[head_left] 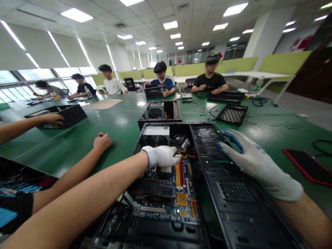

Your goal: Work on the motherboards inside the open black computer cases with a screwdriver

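Note:
A black computer case point(204, 166) lies with its inside facing up in front of me. Inside are a blue motherboard point(168, 207), a silver power supply point(155, 131) and a cooling fan point(180, 142) tilted beside it. My left hand point(162, 157), in a white glove, hovers over the motherboard's upper part by the red and yellow memory slots point(179, 176). Its fingers are pressed together, and anything between them is hidden. My right hand point(252, 159), gloved with blue finger coating, grips the case's right edge, thumb on the inner side.
Another open case point(160, 112) stands just beyond mine. A neighbour's hand point(103, 141) holds a small orange-tipped tool at left. A black tray point(231, 114), loose cables point(259, 101) and a red-edged black pad point(311, 166) lie to the right. Several people sit around the green table point(111, 119).

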### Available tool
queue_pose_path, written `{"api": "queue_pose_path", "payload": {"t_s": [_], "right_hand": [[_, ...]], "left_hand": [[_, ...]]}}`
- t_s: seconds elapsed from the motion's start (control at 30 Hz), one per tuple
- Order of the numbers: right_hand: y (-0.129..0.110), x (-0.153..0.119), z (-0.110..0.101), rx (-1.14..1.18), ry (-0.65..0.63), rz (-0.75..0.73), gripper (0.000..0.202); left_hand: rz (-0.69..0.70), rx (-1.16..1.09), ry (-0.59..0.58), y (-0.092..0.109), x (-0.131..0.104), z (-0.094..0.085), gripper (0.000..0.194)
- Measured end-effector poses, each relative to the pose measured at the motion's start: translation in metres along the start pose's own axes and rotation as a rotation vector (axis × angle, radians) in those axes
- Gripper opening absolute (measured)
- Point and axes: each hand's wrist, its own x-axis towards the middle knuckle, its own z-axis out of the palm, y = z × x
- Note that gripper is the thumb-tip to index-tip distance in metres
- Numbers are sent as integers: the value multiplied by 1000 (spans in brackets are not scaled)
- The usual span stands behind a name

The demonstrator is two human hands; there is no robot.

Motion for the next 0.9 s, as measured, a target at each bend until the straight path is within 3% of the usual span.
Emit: {"api": "queue_pose_path", "payload": {"t_s": [0.1,0.2,0.27,0.4,0.5,0.6,0.67,0.8,0.9], "right_hand": [[3,-24,-13,45,-105,221,70],[-1,-38,-18,201,-180,299,47],[-9,-42,-17,306,-165,351,34],[-25,-46,-9,429,-22,398,26],[-26,-51,-2,409,-102,313,33],[-26,-55,12,330,-198,212,49],[-34,-55,26,270,-205,145,53],[-77,-52,61,245,-211,0,47],[-117,-47,90,257,-200,-88,45]], "left_hand": [[69,8,90,3,-13,-3,44],[137,46,150,10,-31,-8,32],[172,44,188,18,-50,-12,29],[272,21,286,36,-108,-14,29],[348,99,411,48,-160,-9,22],[363,157,487,55,-198,4,18],[330,170,517,57,-210,19,20],[166,251,666,62,-219,56,8],[91,321,743,59,-227,79,20]]}}
